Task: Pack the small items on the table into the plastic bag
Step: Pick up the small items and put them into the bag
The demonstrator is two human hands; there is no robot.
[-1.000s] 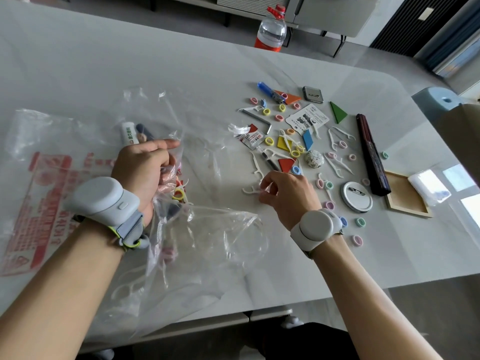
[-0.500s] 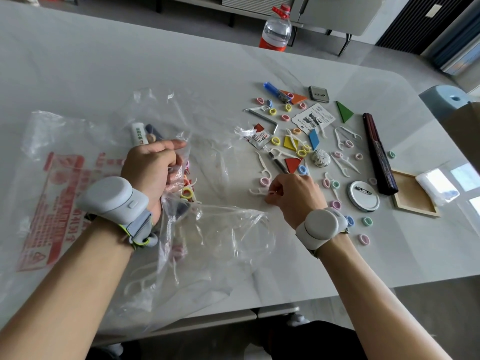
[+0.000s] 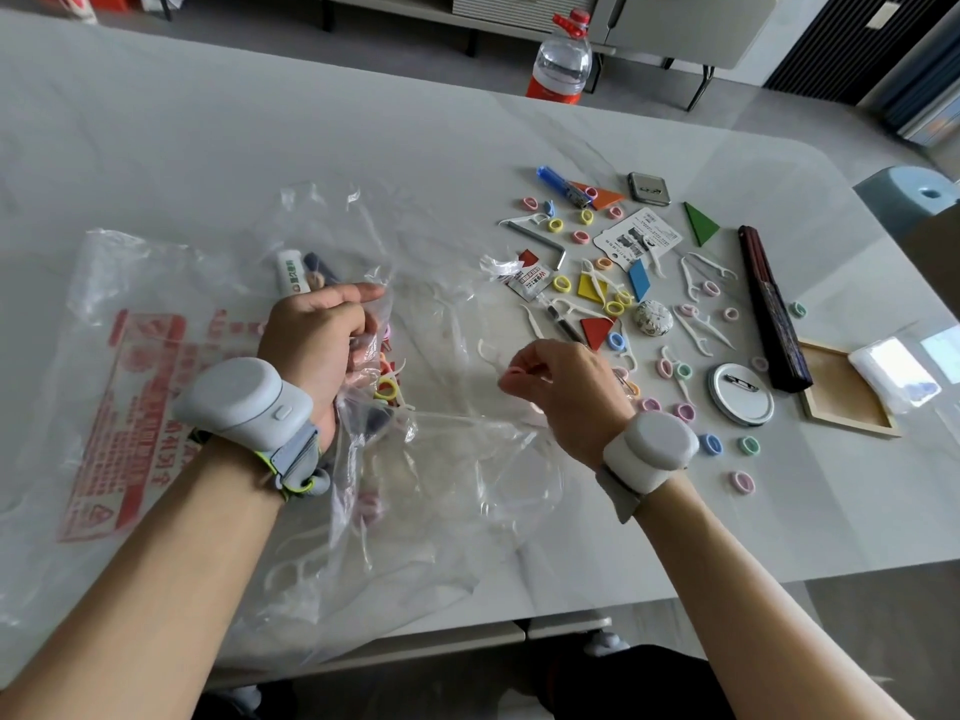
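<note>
Head camera view, looking down: a person is packing small items from a pale grey table into a clear plastic bag with red print, which is lying crumpled across the left and centre of the frame. The left hand is bunching the bag's film in a closed grip at centre left, holding the mouth up. The right hand, at centre, is pinching a pink ring and a white floss pick between thumb and fingertips, close beside the bag's opening.

The remaining small items are lying scattered in the right half of the frame: coloured rings, floss picks, flat triangles, a hex key, a round badge and a folded dark fan. A water bottle is standing at the far edge, top centre.

To do this step well, the left hand is probably best lifting the opening wide, so the right hand can reach well past the lip before letting go; otherwise the light pieces may catch on the film and slide back out.

Much is hard to make out. Where the clear film's edge runs is uncertain, so whether the right hand is already inside the mouth cannot be told. A few rings, picks and a white tube are showing through the bag. The right fingertips are mostly hidden behind the knuckles.
</note>
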